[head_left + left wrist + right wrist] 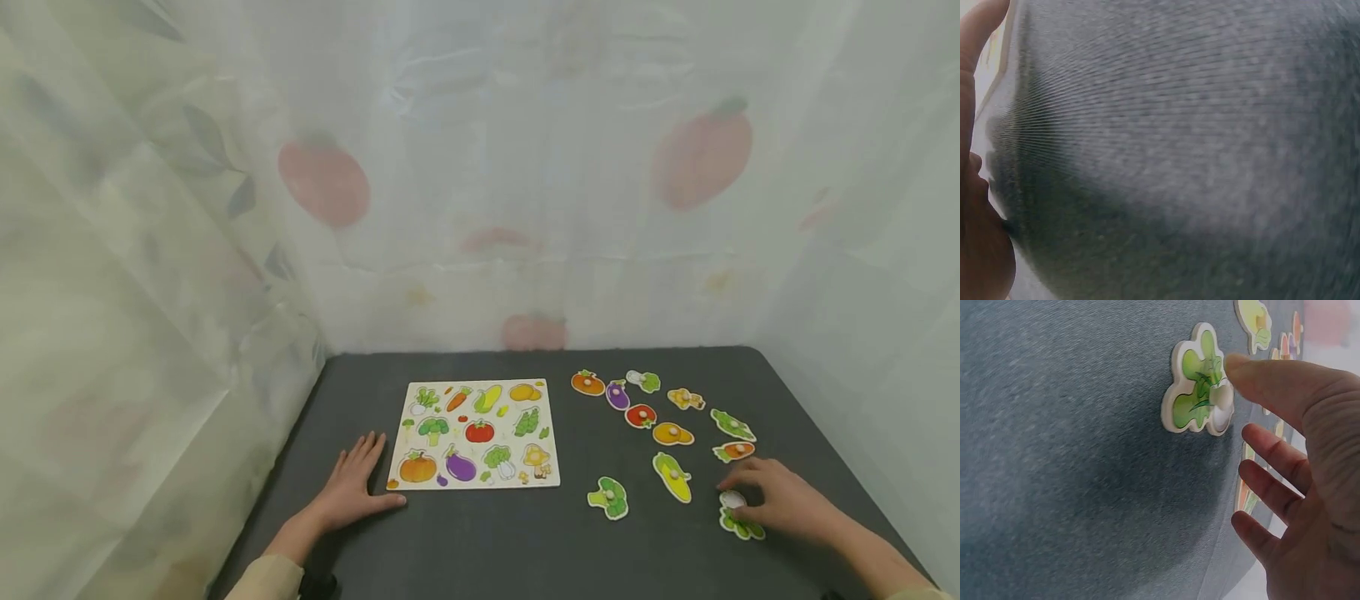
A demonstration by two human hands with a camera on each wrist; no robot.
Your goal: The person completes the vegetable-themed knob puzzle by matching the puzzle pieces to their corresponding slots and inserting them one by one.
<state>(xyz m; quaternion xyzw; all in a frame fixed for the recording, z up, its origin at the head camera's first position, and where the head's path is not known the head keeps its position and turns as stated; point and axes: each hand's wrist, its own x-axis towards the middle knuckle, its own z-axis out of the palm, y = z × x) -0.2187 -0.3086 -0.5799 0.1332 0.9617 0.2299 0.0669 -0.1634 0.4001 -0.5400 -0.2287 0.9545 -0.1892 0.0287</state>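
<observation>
My left hand [348,490] lies spread on the dark table, its thumb close to the lower left corner of a wooden vegetable puzzle board [480,485]. At the right, my right hand [787,498] hovers over a turnip puzzle piece [744,527] with green leaves and a white bulb. In the right wrist view, the thumb [1254,375] is right at the knob of that turnip piece [1188,387], while the other fingers stay apart from it. The left wrist view shows mostly grey cloth and part of the left hand [982,237].
Nearest the right hand are a carrot piece [735,451], a pea pod piece [732,425] and a corn piece [672,477]. A broccoli piece [609,498] lies right of the board. Several more knobbed pieces spread toward the back. Pale curtains [525,208] enclose the table.
</observation>
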